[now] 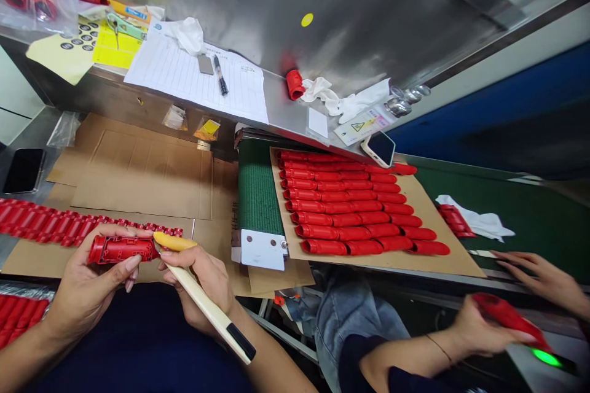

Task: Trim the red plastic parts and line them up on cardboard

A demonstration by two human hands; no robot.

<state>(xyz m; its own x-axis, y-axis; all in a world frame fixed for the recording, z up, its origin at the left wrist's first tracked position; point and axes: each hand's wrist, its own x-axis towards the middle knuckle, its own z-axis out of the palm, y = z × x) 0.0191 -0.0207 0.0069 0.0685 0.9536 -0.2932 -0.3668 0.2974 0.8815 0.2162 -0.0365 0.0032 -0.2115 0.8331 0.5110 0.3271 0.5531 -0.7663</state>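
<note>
My left hand (104, 282) is closed around a red plastic housing half (122, 250), its ribbed inner side facing up. My right hand (203, 279) grips a slim cream-handled knife (196, 295) with a black end. A yellow finger cot (175, 241) covers one right finger, which reaches to the right end of the housing half. The knife's tip is at that same end, mostly hidden by my fingers. Just behind my left hand, a row of similar red plastic parts (50, 221) lies on cardboard.
Red shells (359, 209) lie in rows on cardboard over the green conveyor (260, 187). A phone (25, 170) lies left. Papers (198, 80) and a pen (220, 75) are on the ledge. At right, a co-worker's hand (483, 326) holds a red part.
</note>
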